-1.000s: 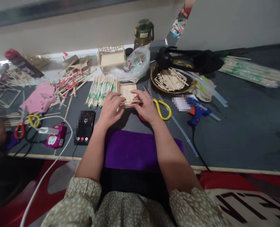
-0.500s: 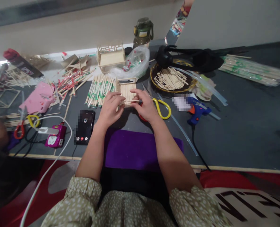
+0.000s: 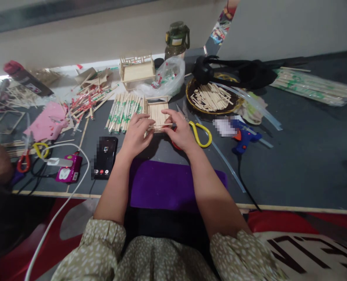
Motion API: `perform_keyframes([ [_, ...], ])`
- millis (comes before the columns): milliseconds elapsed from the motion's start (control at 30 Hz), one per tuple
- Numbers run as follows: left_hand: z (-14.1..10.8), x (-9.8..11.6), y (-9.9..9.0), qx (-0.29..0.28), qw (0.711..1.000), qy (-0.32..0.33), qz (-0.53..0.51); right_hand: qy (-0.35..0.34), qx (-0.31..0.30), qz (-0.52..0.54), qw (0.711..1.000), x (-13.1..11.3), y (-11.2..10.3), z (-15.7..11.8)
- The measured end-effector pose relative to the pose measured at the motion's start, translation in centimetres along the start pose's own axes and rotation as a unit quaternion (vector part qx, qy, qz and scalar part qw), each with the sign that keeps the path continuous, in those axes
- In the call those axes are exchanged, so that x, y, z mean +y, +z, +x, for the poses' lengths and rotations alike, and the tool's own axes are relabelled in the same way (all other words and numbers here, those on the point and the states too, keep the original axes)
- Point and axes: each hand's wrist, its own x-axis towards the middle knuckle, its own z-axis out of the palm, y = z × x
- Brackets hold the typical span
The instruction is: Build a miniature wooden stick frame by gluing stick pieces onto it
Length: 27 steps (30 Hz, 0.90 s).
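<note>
A small frame built of wooden sticks (image 3: 158,111) stands on the dark table between my hands, with a floor of sticks laid side by side and a raised edge at the back. My left hand (image 3: 139,130) grips its near left corner, fingers curled. On the right side, my right hand (image 3: 177,128) pinches the frame's near edge between thumb and fingers. Paper-wrapped chopsticks (image 3: 122,113) lie in a row beside my left hand. Yellow-and-red-handled scissors (image 3: 202,135) lie partly hidden by my right hand.
A larger stick model (image 3: 138,73) stands behind, near a plastic bag (image 3: 170,80). To the right are a basket of cut sticks (image 3: 187,95) and a blue glue gun (image 3: 243,140). A phone (image 3: 106,158), a purple cloth (image 3: 161,185) and a power adapter (image 3: 69,168) lie nearer. A person sits at left.
My hands and the stick frame stay almost exactly where they were. At the far left, the co-worker's open stick frame has tilted lower.
</note>
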Motion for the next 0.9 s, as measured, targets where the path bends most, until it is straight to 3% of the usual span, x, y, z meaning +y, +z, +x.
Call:
perform_keyframes([
  [667,0.01,-0.12,0.13,0.008,1.000,0.003,0.004,0.003,0.002,0.002,1.000,-0.03,0.06,0.00],
  [900,0.00,0.02,0.15,0.001,1.000,-0.023,0.005,0.003,0.005,0.000,1.000,0.05,0.12,-0.03],
])
